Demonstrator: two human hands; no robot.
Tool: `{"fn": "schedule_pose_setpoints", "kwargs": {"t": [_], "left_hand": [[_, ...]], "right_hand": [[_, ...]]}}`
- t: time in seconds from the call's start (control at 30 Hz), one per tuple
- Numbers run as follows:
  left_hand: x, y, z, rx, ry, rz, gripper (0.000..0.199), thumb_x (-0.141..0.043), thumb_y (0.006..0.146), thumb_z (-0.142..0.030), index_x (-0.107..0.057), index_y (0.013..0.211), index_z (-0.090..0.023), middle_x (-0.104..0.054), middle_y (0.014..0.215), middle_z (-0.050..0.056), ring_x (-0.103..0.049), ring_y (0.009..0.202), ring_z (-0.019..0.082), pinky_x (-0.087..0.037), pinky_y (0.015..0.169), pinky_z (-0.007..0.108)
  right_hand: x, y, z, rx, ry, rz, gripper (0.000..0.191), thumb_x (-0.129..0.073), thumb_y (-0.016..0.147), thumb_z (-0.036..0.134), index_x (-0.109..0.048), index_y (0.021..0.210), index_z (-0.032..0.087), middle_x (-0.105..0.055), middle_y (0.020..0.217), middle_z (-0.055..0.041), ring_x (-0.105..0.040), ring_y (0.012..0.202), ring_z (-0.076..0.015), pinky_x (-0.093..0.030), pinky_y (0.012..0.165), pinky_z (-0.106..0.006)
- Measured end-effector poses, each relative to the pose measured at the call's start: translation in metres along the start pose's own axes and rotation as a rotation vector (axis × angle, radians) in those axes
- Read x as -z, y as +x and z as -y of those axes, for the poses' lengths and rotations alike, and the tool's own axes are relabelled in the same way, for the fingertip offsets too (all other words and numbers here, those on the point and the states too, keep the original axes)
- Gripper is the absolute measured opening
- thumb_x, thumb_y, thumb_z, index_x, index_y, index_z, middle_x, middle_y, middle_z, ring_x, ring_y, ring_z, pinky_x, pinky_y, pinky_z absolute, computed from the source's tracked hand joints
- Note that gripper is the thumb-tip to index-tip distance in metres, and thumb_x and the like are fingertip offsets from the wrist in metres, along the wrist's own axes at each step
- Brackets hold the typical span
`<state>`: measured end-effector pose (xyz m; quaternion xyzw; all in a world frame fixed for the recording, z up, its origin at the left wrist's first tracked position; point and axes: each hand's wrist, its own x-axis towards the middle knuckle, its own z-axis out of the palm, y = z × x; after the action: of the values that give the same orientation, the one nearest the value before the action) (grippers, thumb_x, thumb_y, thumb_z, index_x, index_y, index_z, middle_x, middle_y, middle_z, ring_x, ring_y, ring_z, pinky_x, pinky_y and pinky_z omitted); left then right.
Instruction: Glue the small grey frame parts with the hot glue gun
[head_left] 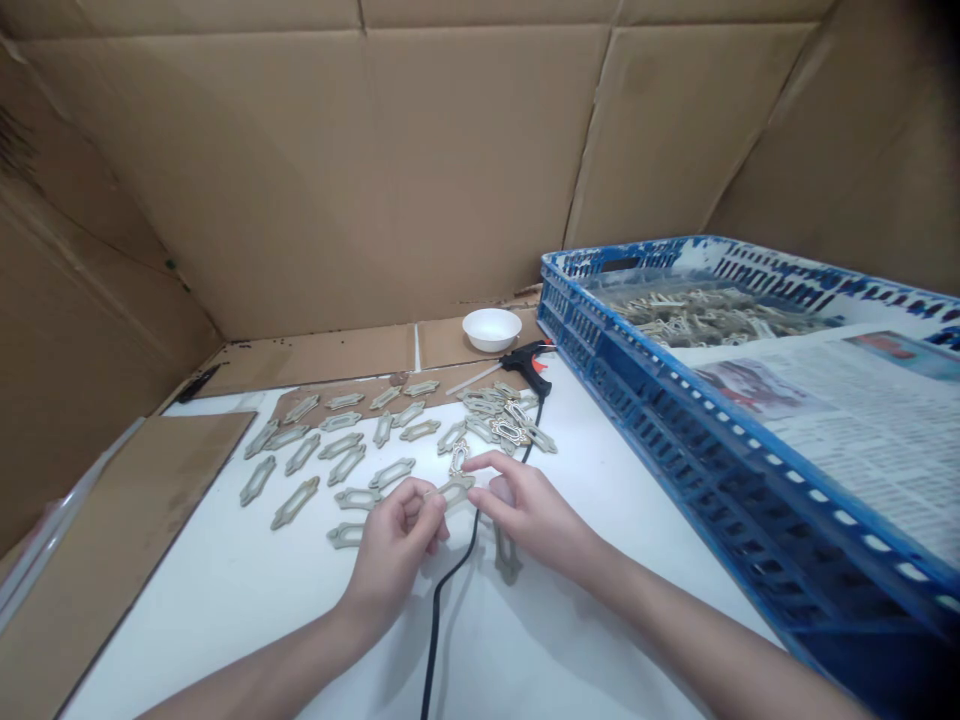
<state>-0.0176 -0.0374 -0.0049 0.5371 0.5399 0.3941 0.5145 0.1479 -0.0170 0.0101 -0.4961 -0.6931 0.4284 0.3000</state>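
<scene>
My left hand (401, 535) pinches one end of a grey-green metal label frame (456, 489), a long plate with an open window. My right hand (532, 505) is beside its other end, the thumb close to it and the index finger stretched out. Near that fingertip is a paler, ornate metal frame (459, 457); contact cannot be made out. Another grey-green frame (507, 556) lies partly under my right hand. Several similar frames (346, 464) are spread left of my hands, and a heap of frames (487, 402) lies beyond them, with pale ornate pieces (510, 431) on it.
A black glue gun (530, 366) with a glue stick lies behind the heap; its black cable (437, 610) runs between my hands. A white bowl (491, 329) stands behind. At right is a blue crate (637, 440) with more frames and newspaper (847, 440). Cardboard walls (390, 180) surround the table.
</scene>
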Motion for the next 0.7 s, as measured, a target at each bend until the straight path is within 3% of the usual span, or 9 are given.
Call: {"fn": "schedule_pose_setpoints", "kwargs": {"t": [0.2,0.33,0.47,0.57,0.7], "left_hand": [[0.001,0.003,0.001,0.002,-0.021,0.001,0.025,-0.048,0.079,-0.037,-0.043,0.065,-0.017,-0.042,0.05,-0.006,-0.036,0.047,0.007,-0.027,0.046,0.017],[0.001,0.003,0.003,-0.009,-0.03,0.023,0.023,-0.049,0.078,-0.038,-0.045,0.067,-0.018,-0.043,0.05,-0.006,-0.038,0.048,0.008,-0.028,0.047,0.018],[0.001,0.004,0.004,-0.051,-0.039,-0.038,0.025,-0.047,0.08,-0.039,-0.047,0.096,-0.019,-0.053,0.064,-0.002,-0.048,0.062,0.012,-0.036,0.058,0.022],[0.004,0.006,0.004,-0.087,-0.009,-0.105,0.026,-0.045,0.082,-0.039,-0.045,0.1,-0.02,-0.055,0.073,0.0,-0.05,0.072,0.014,-0.038,0.067,0.024],[0.009,0.01,0.007,-0.1,0.062,-0.138,0.021,-0.044,0.082,-0.039,-0.048,0.092,-0.021,-0.054,0.073,-0.001,-0.05,0.072,0.014,-0.038,0.07,0.025]], "right_hand": [[-0.002,-0.003,-0.008,0.241,-0.449,0.029,0.029,-0.04,0.086,0.031,-0.046,0.113,0.026,-0.058,0.066,0.0007,-0.054,0.057,-0.0127,-0.032,0.053,-0.02],[-0.003,-0.003,-0.009,0.298,-0.58,0.039,0.028,-0.035,0.088,0.031,-0.045,0.113,0.025,-0.063,0.073,-0.0036,-0.059,0.065,-0.0169,-0.033,0.055,-0.022],[0.018,0.002,-0.005,0.101,-0.605,-0.011,0.024,-0.039,0.086,0.029,-0.047,0.107,0.023,-0.063,0.073,-0.0043,-0.059,0.066,-0.0187,-0.033,0.056,-0.023],[0.05,0.006,-0.009,0.001,-0.551,-0.07,0.017,-0.045,0.081,0.027,-0.051,0.097,0.021,-0.061,0.079,-0.0046,-0.056,0.073,-0.018,-0.035,0.06,-0.023],[0.092,0.004,-0.018,-0.095,-0.417,0.138,0.015,-0.05,0.077,0.03,-0.051,0.088,0.02,-0.048,0.056,0.0044,-0.044,0.05,-0.0105,-0.032,0.049,-0.02]]}}
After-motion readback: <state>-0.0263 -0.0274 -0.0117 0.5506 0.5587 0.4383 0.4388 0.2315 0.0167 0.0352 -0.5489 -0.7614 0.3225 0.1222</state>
